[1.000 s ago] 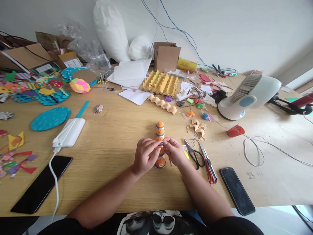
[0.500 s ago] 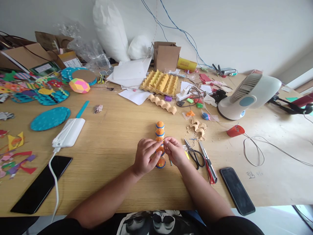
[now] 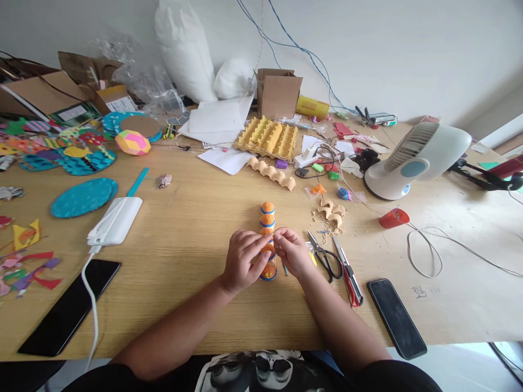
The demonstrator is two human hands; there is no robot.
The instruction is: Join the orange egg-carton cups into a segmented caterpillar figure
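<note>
A caterpillar-like strip of orange egg-carton cups with blue rims (image 3: 267, 209) lies lengthwise in front of me, and its nearest cup carries small yellow marks. Above its middle, my left hand (image 3: 244, 260) has its fingers stretched out and its thumb apart, partly covering the strip. My right hand (image 3: 291, 251) pinches a tiny yellow piece (image 3: 273, 234) at the left index fingertip; its material is too small to tell. Black-handled scissors (image 3: 326, 256) and a red utility knife (image 3: 348, 272) lie to the right of my right hand.
A phone (image 3: 396, 318) lies at the front right, with a white fan (image 3: 414, 158) behind it. Left are a white power bank (image 3: 121, 222) and a black tablet-like slab (image 3: 69, 307). Yellow egg cartons (image 3: 267, 139) and carton scraps (image 3: 330, 212) lie farther back. A red cup-like object (image 3: 393, 218) stands right.
Hardly anything differs. Both hands stay over the strip with their fingertips together, and only the right fingers have shifted very slightly.
</note>
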